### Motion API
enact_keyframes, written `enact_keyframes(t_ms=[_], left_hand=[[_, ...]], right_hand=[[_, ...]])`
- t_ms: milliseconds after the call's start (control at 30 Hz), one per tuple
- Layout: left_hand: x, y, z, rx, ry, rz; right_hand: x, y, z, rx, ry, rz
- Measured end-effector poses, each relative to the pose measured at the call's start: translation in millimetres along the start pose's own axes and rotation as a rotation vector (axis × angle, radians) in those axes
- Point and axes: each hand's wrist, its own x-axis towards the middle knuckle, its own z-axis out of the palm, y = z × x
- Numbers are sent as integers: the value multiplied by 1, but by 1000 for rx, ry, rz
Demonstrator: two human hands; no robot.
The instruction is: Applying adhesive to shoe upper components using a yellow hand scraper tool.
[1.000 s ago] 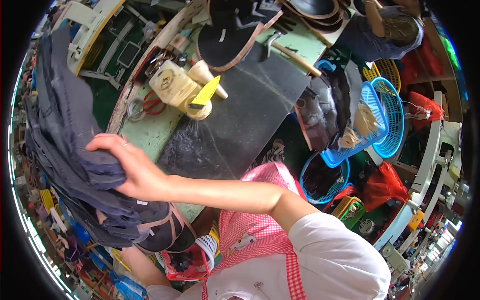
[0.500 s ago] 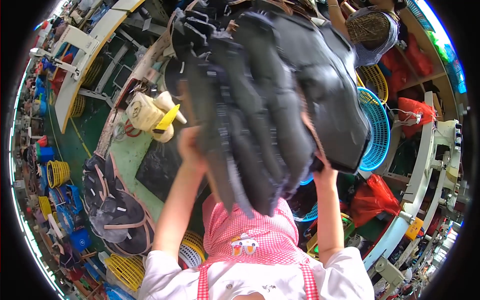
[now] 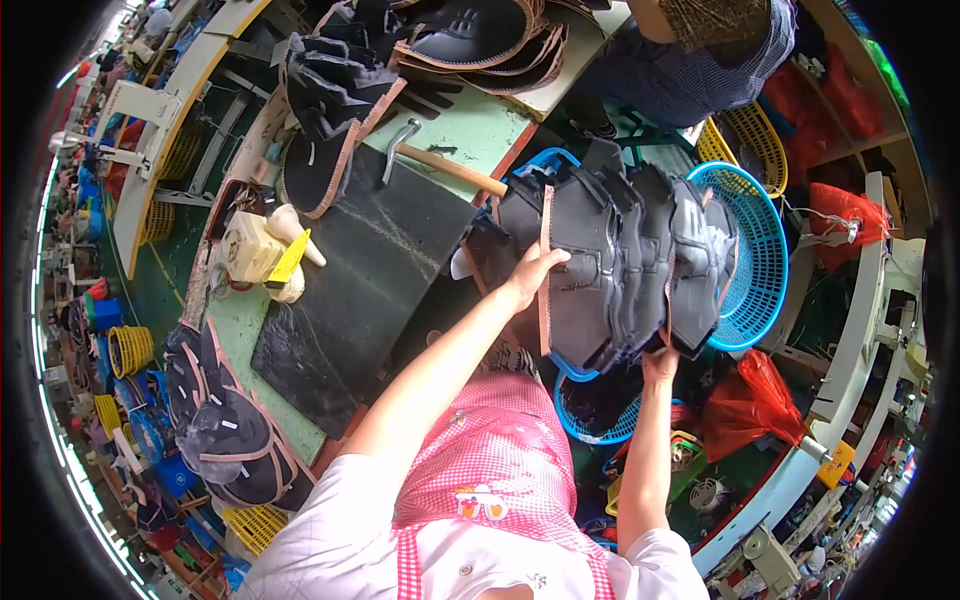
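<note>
A thick stack of black shoe uppers with pinkish-tan edging lies over the blue baskets at the right of the bench, pressed side by side. My left hand grips the left end, thumb on the outermost upper. Below the right part of the stack, my right hand holds its near edge, with some fingers hidden underneath. A round blue basket stands just right of the stack. To the left, a black slab rests on the green bench top, and a hammer lies across its far right corner.
More black uppers are piled at the far end of the bench, others at its left. A cream container stands by the slab. Another person is at the far right, near a yellow basket. A red bag hangs at the right.
The stack of uppers has moved right and down from above the bench to the blue baskets, both hands with it. The slab and hammer now show.
</note>
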Motion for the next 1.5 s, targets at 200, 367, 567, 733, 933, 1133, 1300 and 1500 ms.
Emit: enact_keyframes(t_ms=[200, 367, 567, 733, 933, 1133, 1300, 1500], left_hand=[[37, -73, -42, 600, 293, 93], [33, -86, -37, 835, 501, 79], [38, -89, -23, 765, 571, 146], [-19, -75, -58, 709, 468, 372], [-251, 61, -152, 691, 757, 219], [-521, 88, -294, 1330, 1973, 354], [-606, 128, -363, 1692, 1968, -139], [-677, 135, -391, 1479, 1500, -74]], right_hand=[[18, 28, -34, -26, 52, -34], [-14, 35, -33, -325, 400, -216], [-52, 42, -37, -276, 325, 191], [-81, 50, -32, -648, -75, 526], [-118, 64, 47, -1195, -217, 654], [-114, 118, 152, -1380, -553, 529], [-135, 187, 234, -1478, -778, 475], [-188, 262, 296, -1500, -1089, 334]])
